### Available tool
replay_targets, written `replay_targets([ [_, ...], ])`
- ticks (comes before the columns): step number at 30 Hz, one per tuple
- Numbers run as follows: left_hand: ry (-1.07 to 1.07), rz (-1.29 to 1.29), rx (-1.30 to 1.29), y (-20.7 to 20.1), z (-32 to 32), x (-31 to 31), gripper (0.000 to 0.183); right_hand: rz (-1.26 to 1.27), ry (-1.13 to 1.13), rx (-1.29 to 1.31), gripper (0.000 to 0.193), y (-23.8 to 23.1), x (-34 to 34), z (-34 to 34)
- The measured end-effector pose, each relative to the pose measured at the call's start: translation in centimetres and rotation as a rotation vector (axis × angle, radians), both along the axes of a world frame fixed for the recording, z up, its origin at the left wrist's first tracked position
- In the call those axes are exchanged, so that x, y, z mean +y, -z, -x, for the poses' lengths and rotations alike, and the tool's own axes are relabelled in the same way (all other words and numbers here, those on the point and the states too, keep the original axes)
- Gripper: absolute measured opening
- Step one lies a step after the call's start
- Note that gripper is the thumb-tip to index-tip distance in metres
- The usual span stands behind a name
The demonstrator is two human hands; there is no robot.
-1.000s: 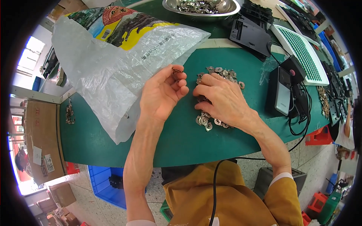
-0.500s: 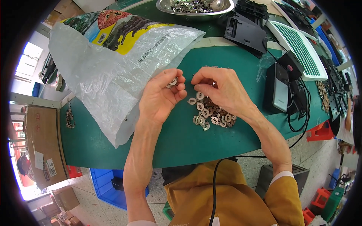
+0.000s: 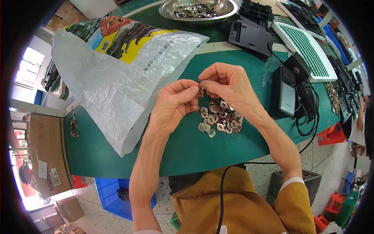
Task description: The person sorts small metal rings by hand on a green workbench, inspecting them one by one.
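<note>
Both forearms enter from the lower edge and converge above the middle of the green desk (image 3: 117, 156). Left hand (image 3: 171, 107): palm turned inward, fingers curled, thumb and forefinger pinched narrow on a small metal washer (image 3: 201, 93) at the point where the two hands meet. Right hand (image 3: 226, 84): arched over from the right, wrist bent, fingertips closed in a tight pinch on the same small piece — which hand carries its weight cannot be told. The held piece sits just above the far edge of a loose pile of washers (image 3: 220, 119), which lies flat on the desk near its front edge, directly under the right hand and just beside the left wrist. To the left — a large white woven plastic sack (image 3: 113, 85) with a printed colour panel, lying flat toward the desk's left edge, its near side close to the left hand. Far edge: a steel bowl (image 3: 230, 9) holding more metal parts. Right side: a dark phone-like device (image 3: 287, 95) with black cables, well apart from the pile.
</note>
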State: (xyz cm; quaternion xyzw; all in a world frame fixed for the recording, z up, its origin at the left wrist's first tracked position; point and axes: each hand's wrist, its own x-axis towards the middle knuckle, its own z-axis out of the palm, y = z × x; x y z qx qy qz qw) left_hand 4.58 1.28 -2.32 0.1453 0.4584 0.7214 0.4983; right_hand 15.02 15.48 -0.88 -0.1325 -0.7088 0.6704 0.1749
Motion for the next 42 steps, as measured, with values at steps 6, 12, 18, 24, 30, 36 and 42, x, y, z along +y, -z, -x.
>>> replay_targets([
  [6,0.001,-0.001,-0.008,0.0,-0.1,0.0,0.016,-0.093,0.047,-0.013,0.013,0.0,-0.1,0.0],
  [12,0.015,-0.027,-0.026,0.0,0.2,-0.1,0.016,-0.1,0.031,-0.031,0.013,0.1,0.0,0.0],
  [18,-0.016,-0.031,0.018,-0.1,0.0,-0.1,0.016,-0.167,0.022,-0.001,0.013,-0.2,0.0,-0.1],
  [24,-0.099,-0.035,0.057,0.0,0.0,-0.1,0.014,0.103,-0.123,-0.092,0.014,-1.0,0.1,-0.5],
  [30,-0.122,-0.049,0.044,0.1,0.0,-0.1,0.013,0.313,-0.215,-0.117,0.017,-0.5,0.4,-0.3],
  [36,-0.133,-0.057,0.055,0.0,0.0,-0.1,0.012,0.429,-0.217,-0.184,0.016,-0.6,0.6,-0.2],
  [42,-0.073,-0.052,-0.057,0.1,0.4,-0.2,0.01,0.29,-0.279,-0.128,0.012,-0.5,0.5,-0.3],
])
